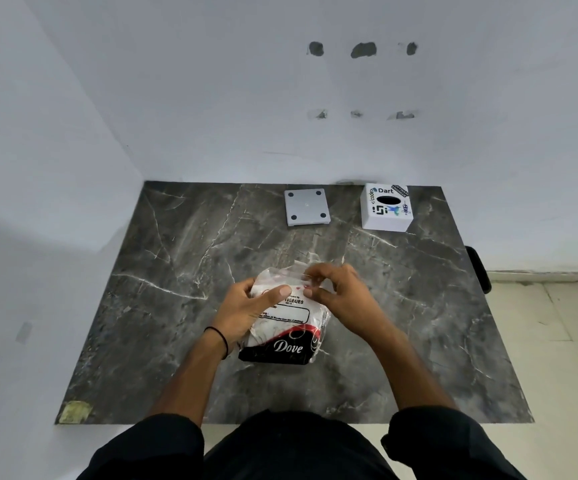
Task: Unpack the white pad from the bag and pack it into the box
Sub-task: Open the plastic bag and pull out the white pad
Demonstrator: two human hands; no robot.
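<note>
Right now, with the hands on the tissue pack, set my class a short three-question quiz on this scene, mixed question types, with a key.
1. True or false: the white box with stickers stands at the far right of the marble table, apart from the bag.
2. Multiple choice: the grey square base plate lies A) left of the box, B) on top of the box, C) under the bag.
3. Short answer: which of the hands pinches the bag's clear top edge, and what does the other do?

Key
1. True.
2. A.
3. The right hand pinches the top edge; the left hand grips the bag's side, thumb across its front.
</note>
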